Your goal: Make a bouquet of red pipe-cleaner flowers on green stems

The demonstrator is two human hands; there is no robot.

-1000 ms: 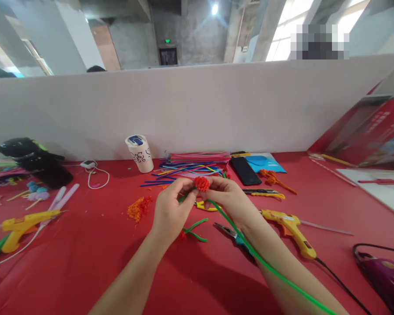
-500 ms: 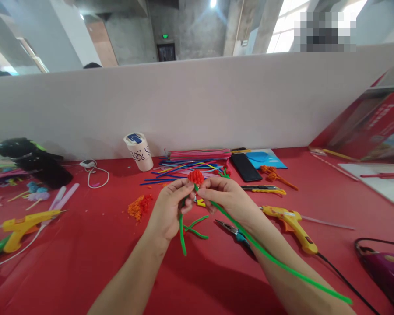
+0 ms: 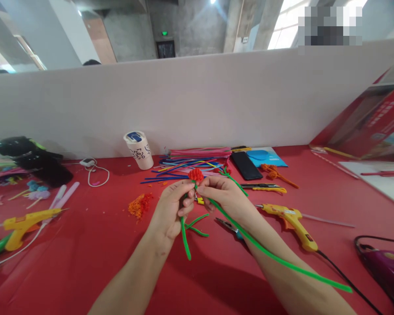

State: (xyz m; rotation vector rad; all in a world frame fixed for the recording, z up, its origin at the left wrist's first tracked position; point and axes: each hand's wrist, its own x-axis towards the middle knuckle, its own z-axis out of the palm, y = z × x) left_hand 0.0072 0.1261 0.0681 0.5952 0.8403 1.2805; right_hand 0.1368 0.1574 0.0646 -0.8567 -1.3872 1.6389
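My left hand (image 3: 170, 203) is closed, pinching the green stem (image 3: 185, 243) of a small red pipe-cleaner flower (image 3: 196, 175). The bumpy red head stands upright above my fingertips, and the stem's lower end hangs below the hand. With thumb and finger, my right hand (image 3: 221, 192) pinches a long green pipe cleaner (image 3: 279, 259) right beside the stem under the head. Its free length trails across my right forearm to the lower right. Fingers hide where the two green pieces meet. Short green pipe-cleaner pieces (image 3: 198, 227) lie on the table below the hands.
Pliers (image 3: 230, 226) and a yellow glue gun (image 3: 290, 218) lie at right; another glue gun (image 3: 26, 223) is at left. Orange-red fluff (image 3: 139, 208), a cup (image 3: 139, 151), pipe cleaners (image 3: 190, 164), a phone (image 3: 247, 166) and a utility knife (image 3: 264, 187) lie farther back.
The hands stay nearly in place with small finger movements. The red flower head shows slightly more, and the trailing end of the long green pipe cleaner has risen a little.
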